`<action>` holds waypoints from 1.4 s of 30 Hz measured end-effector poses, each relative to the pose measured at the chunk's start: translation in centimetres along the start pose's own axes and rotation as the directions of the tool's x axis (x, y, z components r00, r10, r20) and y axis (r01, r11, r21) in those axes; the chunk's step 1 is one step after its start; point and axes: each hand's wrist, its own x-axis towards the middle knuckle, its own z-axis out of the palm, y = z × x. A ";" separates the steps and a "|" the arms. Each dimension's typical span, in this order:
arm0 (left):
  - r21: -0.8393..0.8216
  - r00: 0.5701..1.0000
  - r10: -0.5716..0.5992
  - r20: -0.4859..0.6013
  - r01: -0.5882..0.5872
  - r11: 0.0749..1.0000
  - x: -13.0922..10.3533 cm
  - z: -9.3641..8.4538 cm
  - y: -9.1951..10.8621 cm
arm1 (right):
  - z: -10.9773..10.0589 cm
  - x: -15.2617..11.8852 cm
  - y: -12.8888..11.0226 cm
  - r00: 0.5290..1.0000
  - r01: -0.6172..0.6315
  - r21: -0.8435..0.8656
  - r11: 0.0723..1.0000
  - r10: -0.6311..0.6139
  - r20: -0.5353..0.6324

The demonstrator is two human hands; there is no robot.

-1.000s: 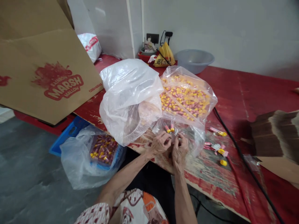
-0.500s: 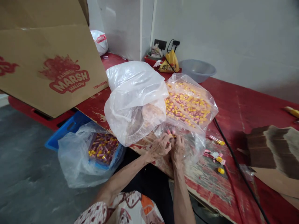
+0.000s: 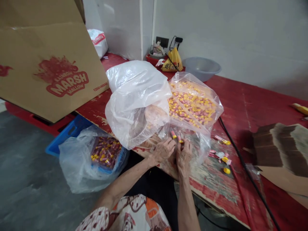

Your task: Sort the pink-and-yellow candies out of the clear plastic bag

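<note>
plastic tubes pinched between left hand and right hand; likely to slip if grip loosens.

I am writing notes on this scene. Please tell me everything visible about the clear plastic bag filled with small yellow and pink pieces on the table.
The clear plastic bag is thin, glossy and wrinkled. It lies flat on the red table, packed with many small yellow and pink pieces. Its left side touches a larger cloudy white bag. Its near end reaches toward the left hand and right hand, which pinch small pieces there. A black cable passes its right edge.
</note>
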 end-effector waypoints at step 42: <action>-0.250 0.944 -0.105 -0.314 0.024 0.968 0.4 2.7 -2.9 | -0.6 -2.0 -1.5 0.960 0.097 0.176 0.980 -0.138 0.242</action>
